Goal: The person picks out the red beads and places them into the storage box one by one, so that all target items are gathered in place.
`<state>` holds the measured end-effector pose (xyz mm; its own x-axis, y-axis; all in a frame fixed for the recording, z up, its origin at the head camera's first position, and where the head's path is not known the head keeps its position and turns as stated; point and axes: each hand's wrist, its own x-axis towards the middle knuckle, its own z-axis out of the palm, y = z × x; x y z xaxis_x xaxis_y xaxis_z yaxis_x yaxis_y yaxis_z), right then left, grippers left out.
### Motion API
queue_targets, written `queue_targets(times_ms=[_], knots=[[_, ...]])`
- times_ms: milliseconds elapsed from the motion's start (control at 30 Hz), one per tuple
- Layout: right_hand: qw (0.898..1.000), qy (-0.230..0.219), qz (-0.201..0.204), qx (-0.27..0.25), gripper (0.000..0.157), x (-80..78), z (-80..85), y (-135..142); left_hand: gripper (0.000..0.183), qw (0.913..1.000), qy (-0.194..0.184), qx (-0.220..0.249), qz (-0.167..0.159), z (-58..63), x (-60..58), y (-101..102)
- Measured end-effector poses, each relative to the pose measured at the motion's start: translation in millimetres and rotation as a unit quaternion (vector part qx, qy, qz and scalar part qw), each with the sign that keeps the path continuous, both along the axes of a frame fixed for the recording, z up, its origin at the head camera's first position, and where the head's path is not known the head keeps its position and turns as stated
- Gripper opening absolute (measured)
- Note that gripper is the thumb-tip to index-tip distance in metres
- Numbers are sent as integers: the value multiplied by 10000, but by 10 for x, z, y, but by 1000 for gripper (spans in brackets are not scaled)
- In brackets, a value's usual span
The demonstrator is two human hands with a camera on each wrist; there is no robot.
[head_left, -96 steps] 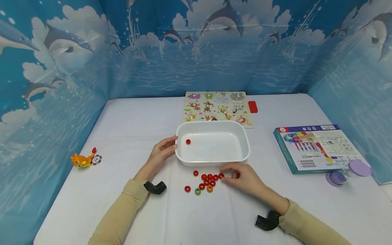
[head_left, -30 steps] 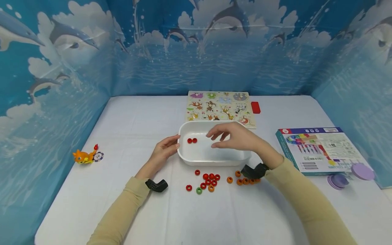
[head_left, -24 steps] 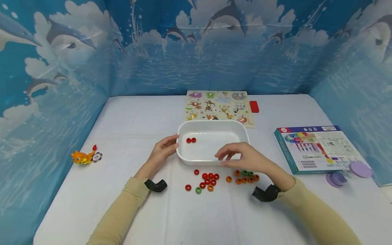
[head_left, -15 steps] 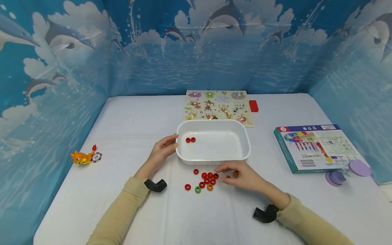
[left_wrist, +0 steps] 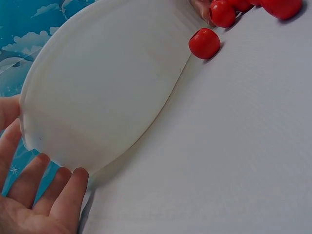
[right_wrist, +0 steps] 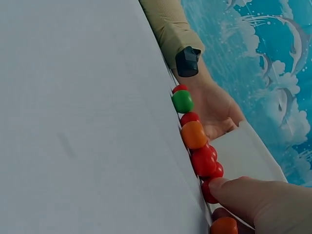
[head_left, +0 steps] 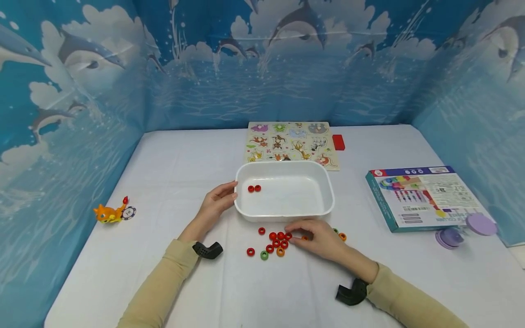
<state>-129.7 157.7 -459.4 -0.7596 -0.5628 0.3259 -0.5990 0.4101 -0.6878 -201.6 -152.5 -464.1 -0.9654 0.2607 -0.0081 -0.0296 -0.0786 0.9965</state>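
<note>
My left hand rests with fairly straight fingers against the outside of the white tray at its left end. In the left wrist view the fingertips touch the tray's wall. Two red beads lie inside the tray, near its left end. In front of it, my right hand pinches a red bead at the right edge of a cluster of red beads. The right wrist view shows my thumb on that bead.
A green bead and an orange bead lie by the cluster. More orange beads are partly hidden behind my right hand. An animal puzzle board lies behind the tray, a box to the right, an orange toy far left.
A second red bead is now in the tray. My right hand has come from over the tray back to the cluster, where it pinches a red bead. My left hand stays at the tray.
</note>
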Motion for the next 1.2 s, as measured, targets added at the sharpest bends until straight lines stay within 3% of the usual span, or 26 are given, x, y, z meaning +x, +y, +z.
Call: queue_targets(times_ms=[167, 267, 400, 567, 733, 867, 1033, 1200], knots=[[9997, 212, -107, -23, 21, 2, -18, -10, 43, 10000, -33, 12, -36, 37, 14, 11], [9997, 183, -106, 78, 21, 18, 36, 0, 43, 10000, -25, -75, -4, 121, 77, 28], [9993, -106, 123, 327, 22, 49, 244, 31, 44, 9999, -51, -88, 10, 176, 133, 33], [9950, -624, 613, 472, 22, -51, 638, 60, 44, 10000, -44, 65, 39, 38, 57, -7], [9951, -497, 661, 547, 22, -395, 1030, 2, 47, 9999, -34, 112, 91, -16, 26, -23], [9950, -608, 581, 540, 21, -778, 1193, -115, 49, 9998, -26, 135, 120, -36, 17, -21], [9898, -1241, 536, 444, 22, -1216, 1159, -303, 49, 9998, 61, 159, 52, -40, 1, -7], [9803, -1800, 670, 469, 25, -1530, 916, -474, 49, 9998, 106, 182, 24, -32, -4, -3]])
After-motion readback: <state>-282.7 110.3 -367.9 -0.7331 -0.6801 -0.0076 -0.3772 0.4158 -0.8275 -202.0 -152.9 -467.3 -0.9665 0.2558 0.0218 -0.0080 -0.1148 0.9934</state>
